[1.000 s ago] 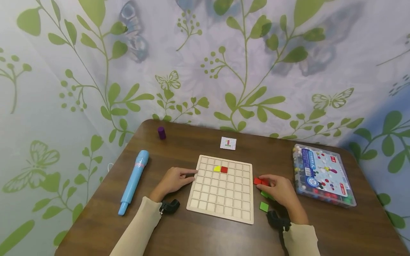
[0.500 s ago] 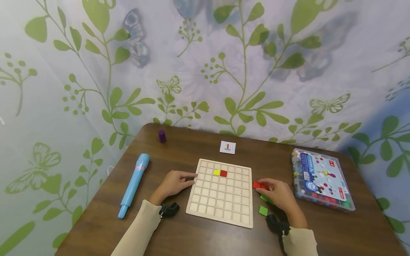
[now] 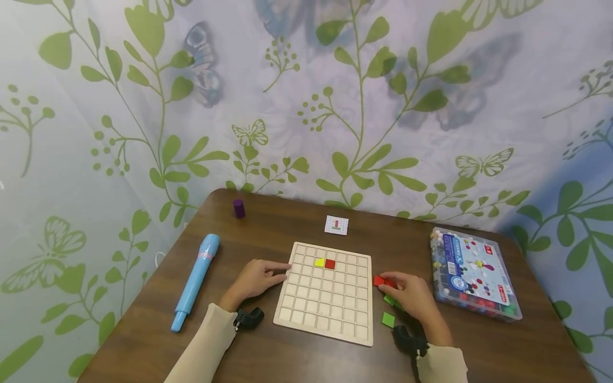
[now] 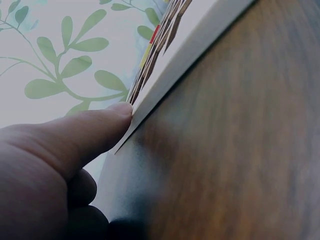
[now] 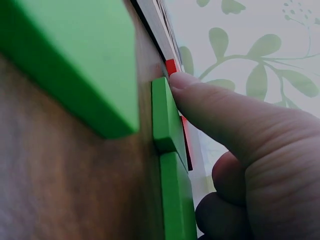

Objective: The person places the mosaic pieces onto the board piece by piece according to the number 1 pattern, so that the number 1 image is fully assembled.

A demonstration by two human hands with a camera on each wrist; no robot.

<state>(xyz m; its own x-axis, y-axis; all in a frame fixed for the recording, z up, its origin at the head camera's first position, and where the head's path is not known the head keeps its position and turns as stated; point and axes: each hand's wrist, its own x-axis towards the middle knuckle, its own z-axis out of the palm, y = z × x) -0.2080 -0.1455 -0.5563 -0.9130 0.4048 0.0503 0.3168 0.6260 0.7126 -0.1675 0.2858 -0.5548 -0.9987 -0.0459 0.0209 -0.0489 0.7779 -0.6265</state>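
A pale wooden grid board (image 3: 318, 314) lies on the table with a yellow tile with a curved edge (image 3: 320, 262) and a red square tile (image 3: 330, 264) side by side in its upper cells. My left hand (image 3: 254, 279) touches the board's left edge with index finger and thumb; in the left wrist view the thumb tip (image 4: 122, 110) meets the rim. Just right of the board, my right hand (image 3: 412, 295) pinches a red square tile (image 3: 389, 283) between thumb and index finger, beside another red tile (image 3: 378, 280). Green tiles (image 5: 167, 115) lie below its thumb, partly hidden.
A loose green tile (image 3: 388, 319) lies nearer the front. Behind the board is a small pattern card (image 3: 337, 225). A blue microphone-shaped stick (image 3: 195, 284) and a purple cylinder (image 3: 239, 208) are at left; a clear plastic box of colored beads (image 3: 474, 274) is at right.
The head view has tilted slightly, so the whole scene sits lower and a little to the left. Both hands stay at about the same places beside the board.
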